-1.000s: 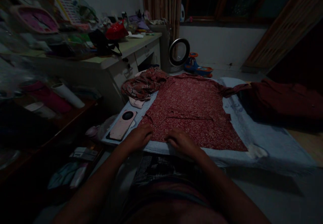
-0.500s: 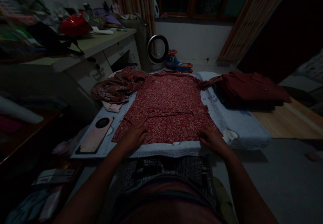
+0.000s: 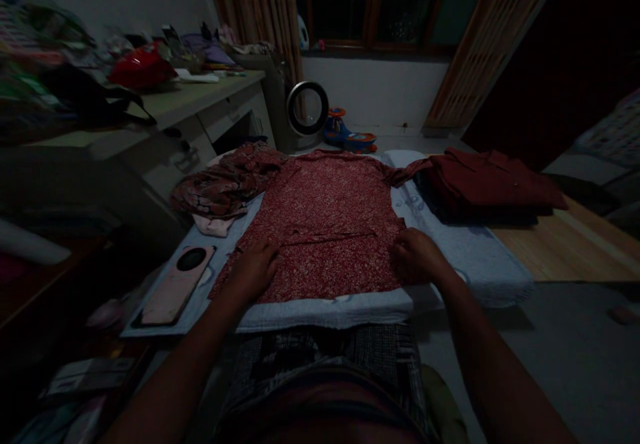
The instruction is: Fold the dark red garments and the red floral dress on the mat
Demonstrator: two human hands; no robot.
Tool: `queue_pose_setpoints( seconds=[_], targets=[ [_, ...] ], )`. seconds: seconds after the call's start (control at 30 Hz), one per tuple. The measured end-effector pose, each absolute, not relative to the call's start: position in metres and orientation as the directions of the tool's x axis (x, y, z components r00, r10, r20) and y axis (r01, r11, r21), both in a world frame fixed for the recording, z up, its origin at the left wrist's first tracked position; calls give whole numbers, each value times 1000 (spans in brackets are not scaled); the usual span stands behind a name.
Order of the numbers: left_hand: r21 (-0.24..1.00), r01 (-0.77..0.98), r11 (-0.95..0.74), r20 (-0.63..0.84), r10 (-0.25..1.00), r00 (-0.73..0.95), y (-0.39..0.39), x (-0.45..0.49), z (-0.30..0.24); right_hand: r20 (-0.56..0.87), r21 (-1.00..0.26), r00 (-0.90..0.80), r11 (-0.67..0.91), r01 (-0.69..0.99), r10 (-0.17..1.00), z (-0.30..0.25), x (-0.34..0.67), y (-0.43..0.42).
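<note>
A dark red patterned top (image 3: 325,197) lies spread out, its hem toward me and one sleeve stretched to the right. Low on its left side, my left hand (image 3: 257,269) is closed on the cloth with bent fingers; its fingertips are hard to see in the dim light. My right hand (image 3: 419,254) grips the lower right edge of the top, fingers curled round the fabric. A narrow crease or tie runs across the lower front between both hands. Beneath the top is a light blue cloth (image 3: 325,314).
On the left are a pink phone (image 3: 170,291) and a crumpled patterned garment (image 3: 225,181). Folded dark red clothes (image 3: 495,181) are stacked at right, beside a bare wooden board (image 3: 560,247). Behind stand a cluttered desk (image 3: 200,97), a round fan (image 3: 307,109) and a blue ride-on toy (image 3: 347,134).
My right hand has moved up from the hem corner, drawing the right edge of the top with it. My left hand has shifted slightly up the cloth. The view has tilted a little.
</note>
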State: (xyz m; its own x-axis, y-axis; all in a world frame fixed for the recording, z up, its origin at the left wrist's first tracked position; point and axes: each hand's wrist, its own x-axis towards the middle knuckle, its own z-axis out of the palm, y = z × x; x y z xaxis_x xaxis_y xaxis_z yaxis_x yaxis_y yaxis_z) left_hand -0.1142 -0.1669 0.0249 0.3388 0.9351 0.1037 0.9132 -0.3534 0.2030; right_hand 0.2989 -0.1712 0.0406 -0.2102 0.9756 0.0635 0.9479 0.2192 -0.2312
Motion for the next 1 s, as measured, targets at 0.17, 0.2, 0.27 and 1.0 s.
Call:
queue_pose_setpoints(
  seconds=[0.17, 0.2, 0.27, 1.0],
  targets=[
    [222, 939, -262, 133, 962, 237, -162, -112, 25, 176, -167, -158, 187, 968, 972, 29, 286, -150],
    [227, 948, -223, 121, 972, 200, -162, -111, 25, 194, -161, -157, 189, 969, 968, 27, 282, -150],
    [236, 961, -145, 119, 986, 120, -161, -110, 25, 191, -138, -149, 177, 974, 970, 23, 278, -151],
    [420, 876, -238, 133, 971, 200, -170, -193, 56, 314, -453, -9, 159, 877, 949, 30, 345, -213]
  ],
)
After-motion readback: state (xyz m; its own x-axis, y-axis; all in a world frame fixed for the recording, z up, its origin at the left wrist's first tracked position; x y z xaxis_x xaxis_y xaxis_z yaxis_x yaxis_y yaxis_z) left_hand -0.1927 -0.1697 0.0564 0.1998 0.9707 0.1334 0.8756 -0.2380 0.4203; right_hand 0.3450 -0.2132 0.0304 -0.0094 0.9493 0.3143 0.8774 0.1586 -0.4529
